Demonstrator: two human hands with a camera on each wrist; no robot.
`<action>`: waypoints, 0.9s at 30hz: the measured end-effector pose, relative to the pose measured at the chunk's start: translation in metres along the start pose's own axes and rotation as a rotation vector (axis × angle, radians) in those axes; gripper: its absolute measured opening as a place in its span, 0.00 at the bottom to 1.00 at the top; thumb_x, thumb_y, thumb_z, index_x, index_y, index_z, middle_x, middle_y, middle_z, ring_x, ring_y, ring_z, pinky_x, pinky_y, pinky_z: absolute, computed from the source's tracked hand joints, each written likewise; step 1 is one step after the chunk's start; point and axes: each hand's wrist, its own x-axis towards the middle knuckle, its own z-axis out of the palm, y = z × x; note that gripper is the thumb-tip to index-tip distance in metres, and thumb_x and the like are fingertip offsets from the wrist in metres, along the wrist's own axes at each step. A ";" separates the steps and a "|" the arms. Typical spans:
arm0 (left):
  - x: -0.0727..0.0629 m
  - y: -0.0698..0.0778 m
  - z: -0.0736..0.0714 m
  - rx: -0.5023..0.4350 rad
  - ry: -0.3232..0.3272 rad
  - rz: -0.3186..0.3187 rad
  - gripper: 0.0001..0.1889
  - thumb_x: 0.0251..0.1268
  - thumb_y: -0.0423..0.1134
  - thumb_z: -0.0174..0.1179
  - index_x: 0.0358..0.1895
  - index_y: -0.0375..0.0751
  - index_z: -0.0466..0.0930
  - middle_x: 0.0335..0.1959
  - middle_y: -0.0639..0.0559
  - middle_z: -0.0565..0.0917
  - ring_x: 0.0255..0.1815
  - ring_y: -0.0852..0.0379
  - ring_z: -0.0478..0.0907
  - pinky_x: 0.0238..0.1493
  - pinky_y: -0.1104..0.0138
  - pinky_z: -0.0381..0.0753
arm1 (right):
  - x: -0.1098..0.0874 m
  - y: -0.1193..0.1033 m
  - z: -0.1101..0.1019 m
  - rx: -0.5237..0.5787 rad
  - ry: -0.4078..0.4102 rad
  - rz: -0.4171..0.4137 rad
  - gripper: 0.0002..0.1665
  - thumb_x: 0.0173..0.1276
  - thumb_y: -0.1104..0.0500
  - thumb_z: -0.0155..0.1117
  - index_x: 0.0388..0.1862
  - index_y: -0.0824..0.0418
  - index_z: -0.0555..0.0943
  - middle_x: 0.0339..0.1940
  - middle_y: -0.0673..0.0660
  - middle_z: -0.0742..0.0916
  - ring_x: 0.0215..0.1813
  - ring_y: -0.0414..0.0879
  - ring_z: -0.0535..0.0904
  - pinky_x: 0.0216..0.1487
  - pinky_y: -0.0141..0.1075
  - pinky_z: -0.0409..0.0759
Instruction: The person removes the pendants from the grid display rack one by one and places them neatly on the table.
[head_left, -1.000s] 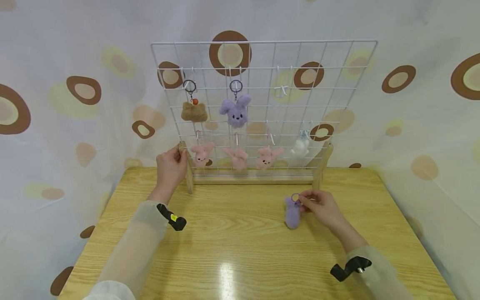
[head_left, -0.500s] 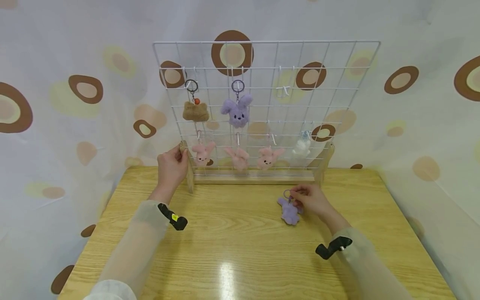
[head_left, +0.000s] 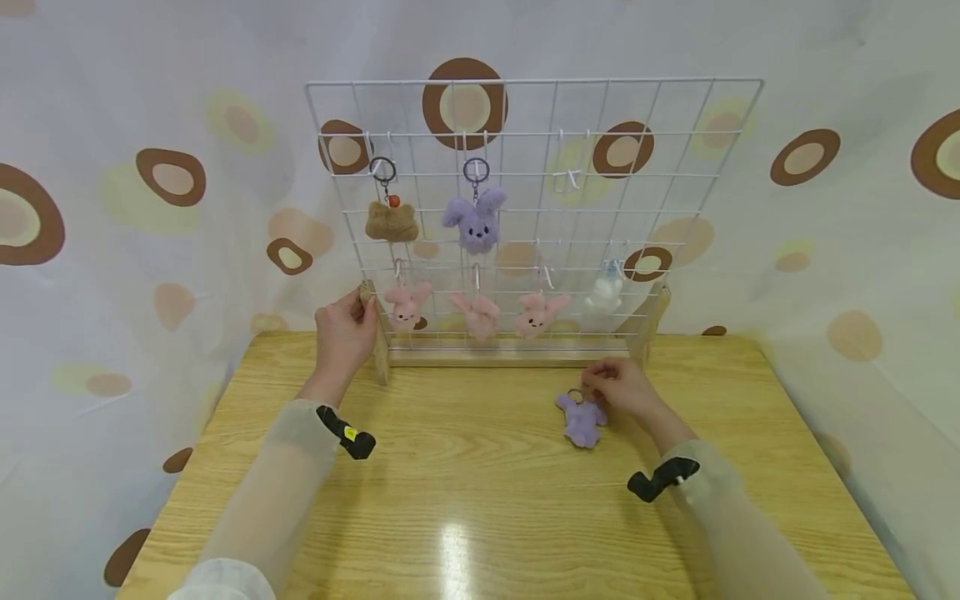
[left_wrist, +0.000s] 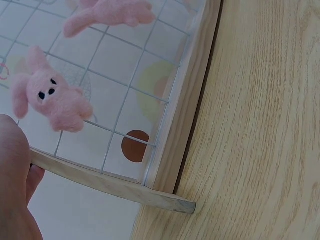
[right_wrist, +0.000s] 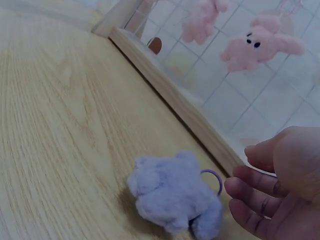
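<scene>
A purple plush bunny keychain (head_left: pixel 581 422) lies on the wooden table, its ring toward the rack. Just beside the ring is my right hand (head_left: pixel 617 385); in the right wrist view its fingers (right_wrist: pixel 250 195) are loosely bent and hold nothing. My left hand (head_left: pixel 347 333) pinches the upper end of the wooden side post (head_left: pixel 378 350) of the grid rack, with thumb and fingers on either side. The white wire grid (head_left: pixel 525 212) stands in the wooden base. A pink bunny plush (left_wrist: pixel 52 92) hangs close to the left hand.
On the grid's hooks hang a brown plush (head_left: pixel 392 222), another purple bunny plush (head_left: pixel 478 227), several pink bunny plushes and a white plush (head_left: pixel 604 295) at right. A bare hook (head_left: pixel 567 180) sits upper right. A patterned cloth (head_left: pixel 810 250) backs the table (head_left: pixel 420 500).
My right hand has moved left with the purple bunny keychain, set it down on the table and let go of its ring. The left hand keeps its grip on the post.
</scene>
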 end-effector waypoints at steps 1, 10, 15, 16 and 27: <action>0.000 0.000 0.000 0.000 0.002 0.002 0.11 0.77 0.33 0.62 0.46 0.27 0.88 0.36 0.35 0.90 0.37 0.43 0.91 0.37 0.51 0.88 | 0.001 0.002 -0.001 -0.005 0.000 -0.003 0.14 0.80 0.65 0.62 0.51 0.80 0.80 0.39 0.70 0.88 0.35 0.52 0.86 0.35 0.37 0.84; 0.000 0.001 0.001 0.007 0.006 0.010 0.10 0.77 0.33 0.62 0.45 0.27 0.88 0.35 0.35 0.90 0.35 0.43 0.91 0.36 0.50 0.88 | -0.016 -0.042 -0.011 -0.037 -0.074 -0.105 0.16 0.81 0.62 0.63 0.55 0.76 0.80 0.42 0.65 0.88 0.39 0.58 0.86 0.40 0.45 0.86; 0.000 0.002 0.000 0.005 0.004 0.004 0.10 0.77 0.33 0.62 0.45 0.27 0.89 0.35 0.35 0.90 0.35 0.44 0.90 0.35 0.51 0.88 | -0.023 -0.070 -0.017 -0.043 -0.078 -0.157 0.15 0.81 0.61 0.63 0.54 0.74 0.82 0.40 0.59 0.89 0.39 0.57 0.87 0.39 0.41 0.86; 0.000 0.002 0.000 0.005 0.002 0.004 0.10 0.77 0.33 0.62 0.45 0.27 0.88 0.35 0.35 0.90 0.35 0.44 0.91 0.35 0.51 0.88 | -0.025 -0.075 -0.018 -0.044 -0.080 -0.167 0.15 0.81 0.60 0.63 0.53 0.73 0.82 0.40 0.59 0.89 0.38 0.56 0.87 0.39 0.40 0.86; 0.000 0.002 0.000 -0.004 -0.016 -0.021 0.11 0.77 0.33 0.61 0.48 0.26 0.88 0.37 0.34 0.90 0.37 0.43 0.91 0.38 0.51 0.88 | -0.030 -0.124 -0.031 -0.051 -0.118 -0.242 0.13 0.82 0.60 0.63 0.52 0.70 0.82 0.42 0.61 0.89 0.39 0.54 0.86 0.42 0.40 0.86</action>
